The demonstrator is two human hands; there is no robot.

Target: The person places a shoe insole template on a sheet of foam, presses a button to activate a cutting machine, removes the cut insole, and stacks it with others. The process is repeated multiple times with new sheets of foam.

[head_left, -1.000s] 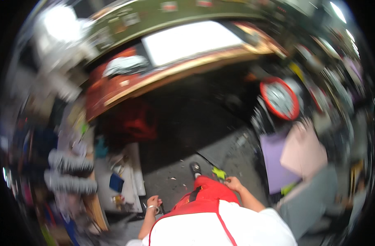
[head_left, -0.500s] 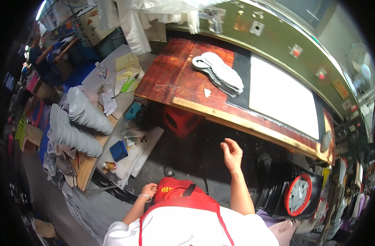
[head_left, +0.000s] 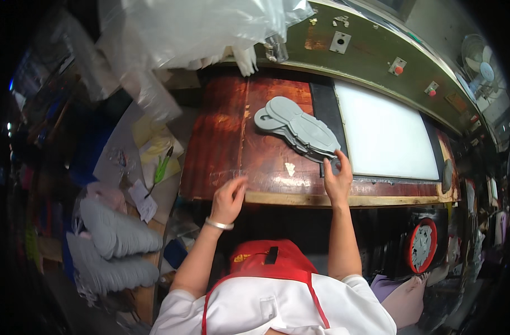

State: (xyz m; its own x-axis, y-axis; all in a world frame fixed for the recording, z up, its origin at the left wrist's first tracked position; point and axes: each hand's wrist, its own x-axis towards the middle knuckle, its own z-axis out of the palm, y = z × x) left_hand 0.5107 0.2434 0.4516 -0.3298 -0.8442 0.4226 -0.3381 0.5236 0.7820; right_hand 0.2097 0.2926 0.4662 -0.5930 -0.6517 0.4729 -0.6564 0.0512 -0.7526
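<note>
The right hand [head_left: 337, 180] touches the near end of the grey insoles [head_left: 297, 129] fanned on the brown bench [head_left: 221, 145], not yet gripping. The left hand [head_left: 228, 198] hovers open, empty. White pad [head_left: 384, 133] lies bare; nothing is placed there yet.

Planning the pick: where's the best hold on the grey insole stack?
Probably the near end of the insole stack, beside the right hand. The insoles lie flat and fanned, so their staggered edges there let fingers slip under; come from the bench's front edge.
</note>
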